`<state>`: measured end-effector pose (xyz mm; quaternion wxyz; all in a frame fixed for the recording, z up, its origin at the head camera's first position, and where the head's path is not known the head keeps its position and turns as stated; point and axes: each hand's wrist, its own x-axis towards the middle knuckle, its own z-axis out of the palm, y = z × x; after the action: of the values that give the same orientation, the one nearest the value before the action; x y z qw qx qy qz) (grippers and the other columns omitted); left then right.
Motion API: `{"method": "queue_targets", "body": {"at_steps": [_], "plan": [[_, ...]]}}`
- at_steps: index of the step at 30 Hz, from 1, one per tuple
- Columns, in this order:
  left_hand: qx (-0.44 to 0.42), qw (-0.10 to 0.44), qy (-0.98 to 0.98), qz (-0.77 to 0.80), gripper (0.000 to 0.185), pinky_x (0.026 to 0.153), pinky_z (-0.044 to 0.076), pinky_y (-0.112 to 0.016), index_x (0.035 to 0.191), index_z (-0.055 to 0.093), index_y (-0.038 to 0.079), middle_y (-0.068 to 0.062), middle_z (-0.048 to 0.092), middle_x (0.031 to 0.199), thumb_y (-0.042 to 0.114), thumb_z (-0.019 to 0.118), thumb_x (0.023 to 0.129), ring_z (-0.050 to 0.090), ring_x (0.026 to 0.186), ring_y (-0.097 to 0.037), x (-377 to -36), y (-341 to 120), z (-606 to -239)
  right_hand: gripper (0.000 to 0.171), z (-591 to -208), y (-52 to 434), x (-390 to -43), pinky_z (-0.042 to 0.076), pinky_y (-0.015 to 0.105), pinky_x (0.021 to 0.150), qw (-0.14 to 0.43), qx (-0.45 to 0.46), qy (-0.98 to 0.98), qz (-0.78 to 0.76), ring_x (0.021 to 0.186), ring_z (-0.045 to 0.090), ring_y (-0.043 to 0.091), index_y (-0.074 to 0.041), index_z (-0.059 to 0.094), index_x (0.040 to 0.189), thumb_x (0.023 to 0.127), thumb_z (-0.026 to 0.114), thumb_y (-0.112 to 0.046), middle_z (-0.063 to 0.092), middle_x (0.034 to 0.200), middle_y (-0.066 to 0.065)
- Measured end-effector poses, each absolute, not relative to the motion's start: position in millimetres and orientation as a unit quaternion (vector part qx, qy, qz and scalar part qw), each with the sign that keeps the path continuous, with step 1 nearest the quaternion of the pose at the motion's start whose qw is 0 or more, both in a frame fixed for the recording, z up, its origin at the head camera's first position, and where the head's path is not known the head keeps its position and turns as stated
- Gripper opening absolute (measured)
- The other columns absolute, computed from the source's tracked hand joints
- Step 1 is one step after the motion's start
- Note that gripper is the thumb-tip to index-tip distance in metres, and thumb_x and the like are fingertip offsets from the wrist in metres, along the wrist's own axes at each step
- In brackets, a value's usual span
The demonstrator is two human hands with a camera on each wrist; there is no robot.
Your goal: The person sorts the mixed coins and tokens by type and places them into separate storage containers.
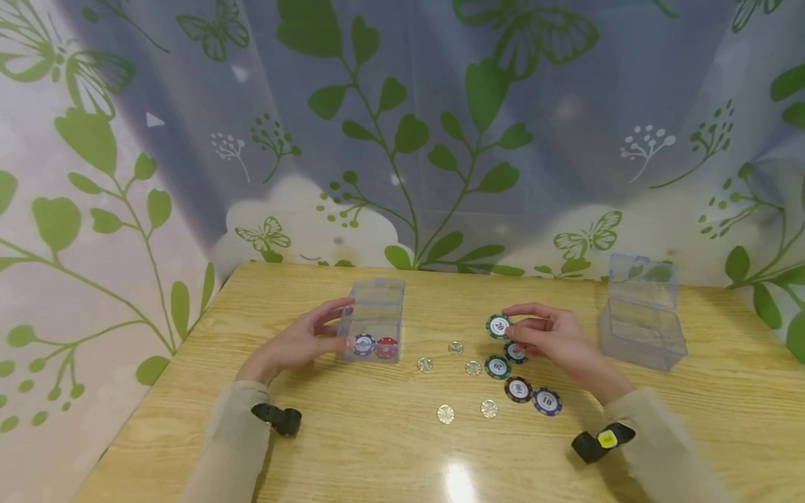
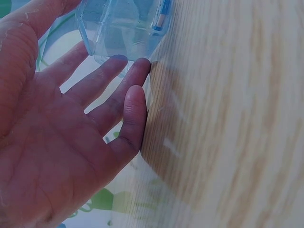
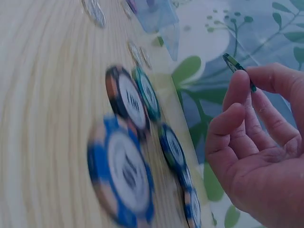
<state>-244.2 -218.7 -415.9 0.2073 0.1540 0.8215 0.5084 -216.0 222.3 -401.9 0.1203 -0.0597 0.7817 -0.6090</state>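
Observation:
My right hand pinches a green poker chip marked 20 between thumb and fingertips, raised above the table. Below it lie a dark blue chip, partly covered by the hand, another green chip, a brown-black chip and a blue chip marked 10. On the left, my left hand touches the side of a clear plastic box with spread, fairly straight fingers, its thumb at the near corner. A blue chip and a red chip show in that box, whose lid is up.
Several shiny metal coins are scattered between the left box and the chips. A second clear plastic box with a raised lid stands at the right. Behind the wooden table hangs a leaf-patterned curtain.

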Motion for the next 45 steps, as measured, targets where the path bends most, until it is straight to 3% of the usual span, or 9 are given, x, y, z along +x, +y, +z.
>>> {"method": "queue_targets", "body": {"at_steps": [6,12,24,45], "plan": [[0.152,0.206,0.822,0.51,0.08,0.109,0.047,-0.053,0.162,0.028,0.027,-0.016,0.044,0.158,0.028,0.074,0.096,0.045,0.145,-0.042,-243.6,-216.4,-414.7,0.047,-401.9,201.1,-219.9,0.052,0.025,0.065,0.138,-0.077,0.757,-0.635,0.072,0.063,0.011,0.0,0.056,0.139,0.097,0.07,-0.017,0.075,0.091,0.002],[0.146,0.208,0.821,0.511,0.079,0.106,0.048,-0.05,0.162,0.029,0.028,-0.015,0.048,0.156,0.026,0.073,0.096,0.046,0.144,-0.04,-243.7,-215.8,-415.3,0.046,-400.7,183.5,-224.2,0.056,0.027,0.069,0.149,-0.078,0.737,-0.655,0.076,0.067,0.011,-0.002,0.056,0.14,0.098,0.07,-0.016,0.076,0.093,-0.002],[0.147,0.205,0.821,0.511,0.079,0.108,0.047,-0.052,0.162,0.029,0.028,-0.014,0.048,0.156,0.024,0.073,0.096,0.047,0.144,-0.041,-242.8,-215.8,-414.5,0.046,-398.9,154.7,-228.6,0.055,0.024,0.067,0.164,-0.057,0.7,-0.693,0.074,0.068,0.01,-0.002,0.056,0.14,0.098,0.07,-0.013,0.075,0.09,-0.006],[0.149,0.206,0.824,0.506,0.08,0.108,0.047,-0.054,0.162,0.029,0.03,-0.014,0.047,0.156,0.027,0.074,0.096,0.046,0.144,-0.041,-244.3,-217.4,-416.0,0.039,-409.7,108.3,-233.0,0.051,0.024,0.064,0.152,-0.058,0.704,-0.691,0.071,0.065,0.011,-0.005,0.063,0.133,0.095,0.07,-0.008,0.076,0.088,-0.005]]}}
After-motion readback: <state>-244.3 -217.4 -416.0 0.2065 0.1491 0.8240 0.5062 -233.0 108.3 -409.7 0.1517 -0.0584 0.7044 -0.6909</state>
